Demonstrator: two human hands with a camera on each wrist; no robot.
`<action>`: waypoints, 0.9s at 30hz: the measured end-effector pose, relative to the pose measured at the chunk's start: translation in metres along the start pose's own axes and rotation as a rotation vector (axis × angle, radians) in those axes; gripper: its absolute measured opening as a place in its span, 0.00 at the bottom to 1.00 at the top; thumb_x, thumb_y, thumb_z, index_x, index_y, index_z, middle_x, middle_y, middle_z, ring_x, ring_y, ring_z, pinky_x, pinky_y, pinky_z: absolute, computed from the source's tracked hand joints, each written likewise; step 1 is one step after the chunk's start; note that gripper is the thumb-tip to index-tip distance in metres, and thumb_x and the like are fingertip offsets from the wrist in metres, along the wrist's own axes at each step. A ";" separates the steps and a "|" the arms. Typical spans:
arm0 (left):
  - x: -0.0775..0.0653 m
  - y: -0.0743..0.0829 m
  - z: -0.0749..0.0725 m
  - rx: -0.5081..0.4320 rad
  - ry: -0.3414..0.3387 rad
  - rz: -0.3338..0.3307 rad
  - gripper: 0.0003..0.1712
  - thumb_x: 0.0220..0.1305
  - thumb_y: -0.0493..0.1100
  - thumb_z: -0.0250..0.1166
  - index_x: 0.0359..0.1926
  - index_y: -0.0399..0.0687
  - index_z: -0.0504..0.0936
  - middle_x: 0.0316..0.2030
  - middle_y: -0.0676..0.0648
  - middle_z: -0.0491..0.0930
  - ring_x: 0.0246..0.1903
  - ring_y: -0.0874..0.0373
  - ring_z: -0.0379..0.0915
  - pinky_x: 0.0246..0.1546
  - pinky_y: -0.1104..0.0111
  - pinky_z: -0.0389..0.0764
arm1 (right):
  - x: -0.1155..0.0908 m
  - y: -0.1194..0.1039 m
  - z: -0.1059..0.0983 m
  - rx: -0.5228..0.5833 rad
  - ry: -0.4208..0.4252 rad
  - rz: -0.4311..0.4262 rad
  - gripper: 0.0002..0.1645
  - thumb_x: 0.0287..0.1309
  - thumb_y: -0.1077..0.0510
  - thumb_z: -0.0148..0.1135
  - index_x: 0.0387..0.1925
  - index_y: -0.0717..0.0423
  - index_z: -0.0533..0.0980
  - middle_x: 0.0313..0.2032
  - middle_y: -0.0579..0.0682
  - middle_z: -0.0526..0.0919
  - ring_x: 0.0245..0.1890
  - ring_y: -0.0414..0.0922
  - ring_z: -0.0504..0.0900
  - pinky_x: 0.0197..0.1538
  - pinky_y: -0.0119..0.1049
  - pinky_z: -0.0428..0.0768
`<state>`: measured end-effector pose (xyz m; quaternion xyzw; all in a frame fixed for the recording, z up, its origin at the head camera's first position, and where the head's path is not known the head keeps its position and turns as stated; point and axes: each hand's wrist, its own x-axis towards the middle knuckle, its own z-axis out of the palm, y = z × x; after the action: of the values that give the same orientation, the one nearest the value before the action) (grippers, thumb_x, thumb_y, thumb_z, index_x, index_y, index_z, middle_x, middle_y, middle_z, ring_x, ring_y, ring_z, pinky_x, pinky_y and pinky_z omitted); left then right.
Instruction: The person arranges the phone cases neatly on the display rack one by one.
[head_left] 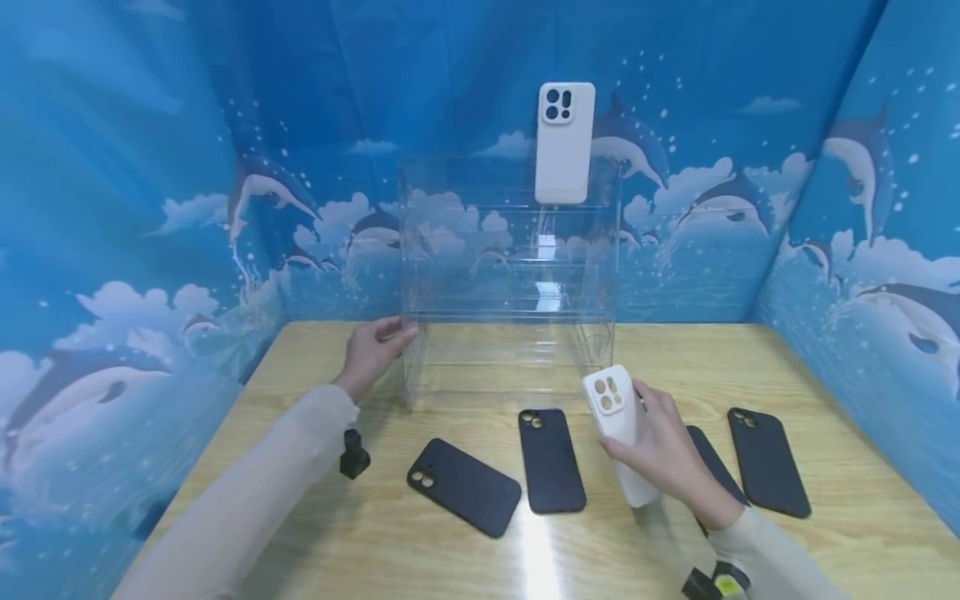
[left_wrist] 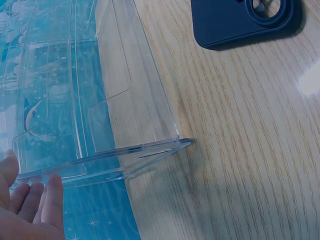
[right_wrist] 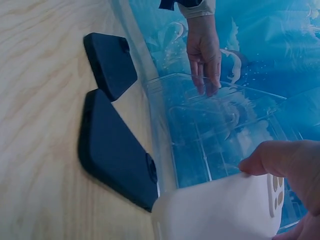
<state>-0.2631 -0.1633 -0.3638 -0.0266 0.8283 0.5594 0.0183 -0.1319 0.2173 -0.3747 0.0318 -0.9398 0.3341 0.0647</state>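
My left hand [head_left: 377, 352] holds the left side panel of a clear plastic tiered display rack [head_left: 510, 317], thumb and fingertips at its edge. In the left wrist view, the fingers [left_wrist: 52, 202] lie along that see-through panel [left_wrist: 100, 160]. My right hand [head_left: 663, 442] grips a white phone case [head_left: 611, 396], its camera cutouts facing up, in front of the rack's right corner. Up close, the right wrist view shows the thumb along the edge of the white case [right_wrist: 215, 207]. Another white phone case [head_left: 564, 154] stands upright on the top tier, right of centre.
Several black phone cases lie on the wooden table: one tilted case [head_left: 465, 487] at left, one [head_left: 551, 460] in the middle, one [head_left: 768, 461] at far right, and one [head_left: 712, 462] partly hidden behind my right hand. A blue dolphin-print curtain [head_left: 315, 100] surrounds the table.
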 end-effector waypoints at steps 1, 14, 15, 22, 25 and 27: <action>0.000 0.000 0.000 -0.005 0.000 0.001 0.37 0.64 0.56 0.64 0.69 0.47 0.66 0.67 0.44 0.67 0.61 0.49 0.69 0.57 0.59 0.79 | 0.002 -0.002 0.000 0.007 0.006 -0.008 0.55 0.49 0.52 0.72 0.69 0.73 0.53 0.60 0.73 0.60 0.53 0.65 0.70 0.47 0.60 0.80; 0.000 -0.002 0.000 -0.011 -0.004 0.012 0.36 0.65 0.54 0.63 0.69 0.48 0.66 0.67 0.44 0.67 0.62 0.49 0.68 0.57 0.59 0.79 | 0.033 -0.039 -0.020 0.100 0.060 -0.045 0.54 0.52 0.53 0.70 0.71 0.67 0.51 0.59 0.71 0.59 0.52 0.62 0.68 0.44 0.59 0.81; 0.000 -0.002 0.000 -0.009 -0.004 0.013 0.36 0.65 0.55 0.63 0.69 0.48 0.65 0.67 0.44 0.66 0.62 0.49 0.68 0.57 0.59 0.79 | 0.036 -0.042 -0.021 0.105 0.063 -0.047 0.54 0.52 0.53 0.70 0.71 0.67 0.51 0.60 0.70 0.59 0.53 0.62 0.68 0.44 0.60 0.81; 0.001 -0.002 -0.001 -0.003 -0.005 0.017 0.36 0.64 0.55 0.63 0.69 0.48 0.66 0.66 0.44 0.67 0.62 0.49 0.69 0.56 0.59 0.79 | 0.058 -0.065 -0.027 0.123 0.066 -0.062 0.55 0.53 0.51 0.69 0.73 0.62 0.48 0.64 0.69 0.56 0.55 0.62 0.67 0.46 0.62 0.80; 0.001 -0.002 -0.001 0.000 -0.005 0.020 0.36 0.64 0.55 0.63 0.69 0.48 0.66 0.66 0.44 0.67 0.61 0.49 0.69 0.56 0.59 0.80 | 0.067 -0.074 -0.029 0.137 0.074 -0.067 0.56 0.53 0.51 0.69 0.73 0.61 0.48 0.64 0.69 0.56 0.55 0.62 0.68 0.47 0.62 0.80; 0.001 -0.002 -0.001 0.003 -0.005 0.023 0.36 0.64 0.55 0.63 0.69 0.48 0.66 0.66 0.44 0.68 0.61 0.49 0.70 0.55 0.59 0.80 | 0.072 -0.080 -0.029 0.147 0.083 -0.073 0.56 0.52 0.50 0.70 0.74 0.60 0.47 0.64 0.69 0.56 0.54 0.62 0.68 0.48 0.61 0.81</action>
<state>-0.2638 -0.1649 -0.3651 -0.0154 0.8293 0.5585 0.0139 -0.1923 0.1728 -0.2922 0.0570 -0.9074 0.4006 0.1133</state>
